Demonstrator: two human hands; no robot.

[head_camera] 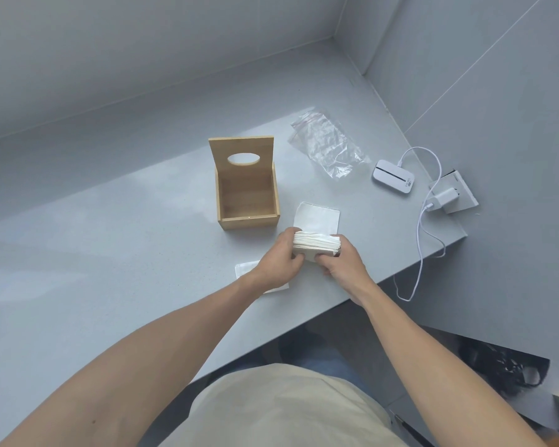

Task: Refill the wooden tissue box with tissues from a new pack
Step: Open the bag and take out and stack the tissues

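Note:
A wooden tissue box point(247, 217) stands on the grey counter point(110, 240), its lid with an oval hole hinged upright at the back; the inside looks empty. Just right of and nearer than the box, both hands grip a thick stack of white folded tissues point(317, 242). My left hand point(279, 264) holds its left end and my right hand point(344, 264) holds its right end. One flat white tissue point(318, 217) lies behind the stack. Another white sheet point(249, 269) lies under my left wrist. A crumpled clear plastic bag point(326, 145) lies further back.
A white pocket device point(392, 177) with a cable sits at the right, wired to a charger point(444, 198) in a wall socket. The cable point(418, 253) loops over the counter's right edge. Walls close the back and right. My lap is below the near edge.

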